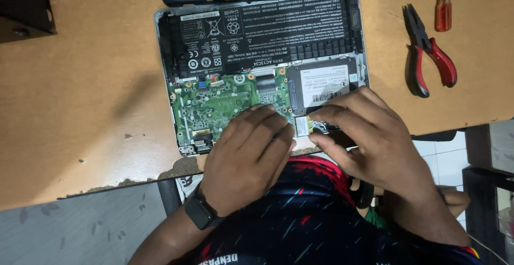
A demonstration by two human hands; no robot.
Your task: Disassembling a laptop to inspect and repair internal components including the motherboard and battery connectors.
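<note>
Both hands — left hand (251, 150), right hand (369, 134) — met at the opened laptop's (257, 56) six o'clock edge, fingers pinched together on a small card (302, 126).

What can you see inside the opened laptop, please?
Inside the laptop: a black battery, green circuit board and drive. Both hands cover its lower right corner.

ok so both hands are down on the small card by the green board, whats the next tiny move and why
Probably lift the small card gently at its free edge: the right hand pinches beside it while the left hand steadies the green board. Whether it is still screwed down is hidden.
</note>
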